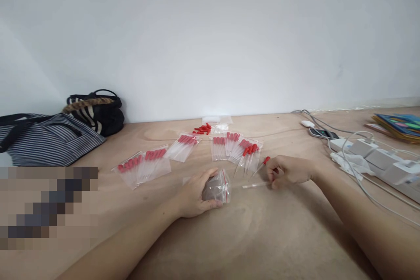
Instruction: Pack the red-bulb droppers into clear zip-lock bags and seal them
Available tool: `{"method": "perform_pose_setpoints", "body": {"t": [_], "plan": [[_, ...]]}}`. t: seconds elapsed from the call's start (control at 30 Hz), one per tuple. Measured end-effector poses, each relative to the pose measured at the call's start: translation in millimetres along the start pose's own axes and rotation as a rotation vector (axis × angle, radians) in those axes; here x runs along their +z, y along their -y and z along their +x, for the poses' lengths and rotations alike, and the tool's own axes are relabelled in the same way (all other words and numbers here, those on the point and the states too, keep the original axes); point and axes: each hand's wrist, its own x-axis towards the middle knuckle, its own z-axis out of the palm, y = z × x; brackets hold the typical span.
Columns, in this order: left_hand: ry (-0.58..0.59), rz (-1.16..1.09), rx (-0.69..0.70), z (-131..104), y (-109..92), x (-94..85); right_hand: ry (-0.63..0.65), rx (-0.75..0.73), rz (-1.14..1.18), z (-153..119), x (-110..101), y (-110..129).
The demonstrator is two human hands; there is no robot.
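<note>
My left hand (201, 192) grips a clear zip bag (217, 187), its red-striped mouth spread open toward the right. My right hand (287, 170) pinches a thin clear tube (257, 185) that points left at the bag's mouth; a slight blur covers it, and its near end is hidden in the fingers. Just beyond those fingertips is a red-bulbed dropper (267, 160). Several more loose droppers (250, 149) lie farther back, on top of a filled bag. Filled zip bags of red-bulbed droppers (155, 155) spread out to the left and behind (218, 142).
Loose red bulbs (203, 128) and clear tubes (220, 128) lie near the wall. At left stand a striped bag (55, 140) and a black bag (111, 116). A power strip with white chargers (380, 153), cables and folders (400, 127) occupy the right side.
</note>
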Motion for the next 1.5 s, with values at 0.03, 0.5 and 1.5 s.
{"method": "perform_pose_setpoints", "body": {"t": [0.03,0.5,1.5], "plan": [[0.0,0.007,-0.001,0,-1,-0.1,-0.044,-0.034,-0.002,1,0,5],[-0.016,0.131,0.099,1,-12,-1.4,-0.238,-0.373,-0.246,24,43,51],[-0.016,0.104,0.093,-5,-10,-3.0,-0.297,-0.17,-0.295,20,-5,-47]]}}
